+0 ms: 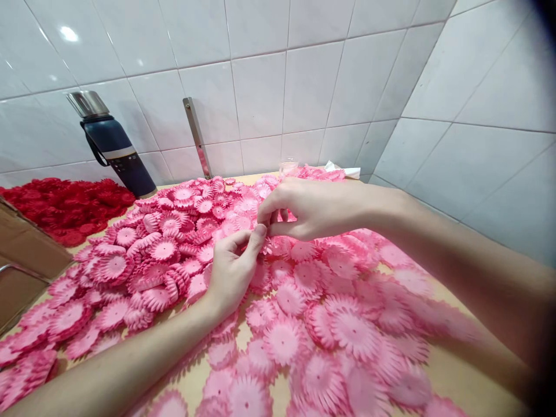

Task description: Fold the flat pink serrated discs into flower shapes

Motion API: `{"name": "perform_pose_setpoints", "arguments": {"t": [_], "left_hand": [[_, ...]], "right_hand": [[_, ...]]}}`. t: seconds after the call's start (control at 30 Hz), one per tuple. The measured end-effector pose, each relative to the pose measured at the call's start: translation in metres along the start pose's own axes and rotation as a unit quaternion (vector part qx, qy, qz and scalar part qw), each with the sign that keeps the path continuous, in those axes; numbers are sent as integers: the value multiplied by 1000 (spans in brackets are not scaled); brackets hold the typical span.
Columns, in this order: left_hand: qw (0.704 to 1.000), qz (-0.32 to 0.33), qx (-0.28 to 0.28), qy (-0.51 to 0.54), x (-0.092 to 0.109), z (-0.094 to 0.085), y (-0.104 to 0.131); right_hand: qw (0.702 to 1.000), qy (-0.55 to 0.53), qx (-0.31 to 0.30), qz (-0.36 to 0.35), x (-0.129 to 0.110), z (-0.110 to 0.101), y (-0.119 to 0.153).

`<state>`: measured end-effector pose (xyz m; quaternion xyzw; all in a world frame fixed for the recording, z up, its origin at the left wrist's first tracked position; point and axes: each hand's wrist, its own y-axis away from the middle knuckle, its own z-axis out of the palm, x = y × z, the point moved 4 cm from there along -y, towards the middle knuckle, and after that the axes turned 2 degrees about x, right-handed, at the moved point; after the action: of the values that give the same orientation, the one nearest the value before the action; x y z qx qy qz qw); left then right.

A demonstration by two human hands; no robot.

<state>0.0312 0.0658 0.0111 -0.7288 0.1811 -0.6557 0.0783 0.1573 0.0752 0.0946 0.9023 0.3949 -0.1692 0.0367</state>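
— While two bare hands are held together over a crowded table [460, 370], what is being gripped?

— A small pink piece [268, 248], it appears, is pinched where the fingertips meet. By the left hand [234, 263] it is steadied from below, thumb pressed to bent forefinger; by the right hand [289, 209], extended across from the other side, it is nipped between thumb and fingers. Most of the piece is covered, so its full shape cannot be told.

— And what is spread around them?

— To the left, curled pink discs [165, 249] are banked in a heap, many nested in thick stacks with edges turned up. To the right and in front, flatter pink discs [283, 341] are strewn, with tabletop exposed in the gaps.

— How much is done?

— Judged by shape alone, the curled heap may be counted as the finished share and the flatter spread as what is left; which is which cannot be confirmed. The pinched piece is best taken as unfinished.

— Farther out?

— A red pile [65, 208] is set at far left, beside a cardboard box [32, 249]. A dark blue flask [115, 147] is stood near the tiled wall [260, 87]. Beyond the right hand, a clear cup [288, 167] is partly seen.
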Motion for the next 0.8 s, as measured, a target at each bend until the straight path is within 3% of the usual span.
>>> {"name": "perform_pose_setpoints", "arguments": {"t": [0.37,0.67,0.8], "left_hand": [[999,2,30,20,-4,-4,-5],[998,4,44,52,-4,-5,-7],[999,15,32,32,-3,-5,-2]], "right_hand": [[983,161,54,69,-6,0,-4],[972,181,121,85,-8,1,-6],[961,187,165,119,3,-4,-6]]}}
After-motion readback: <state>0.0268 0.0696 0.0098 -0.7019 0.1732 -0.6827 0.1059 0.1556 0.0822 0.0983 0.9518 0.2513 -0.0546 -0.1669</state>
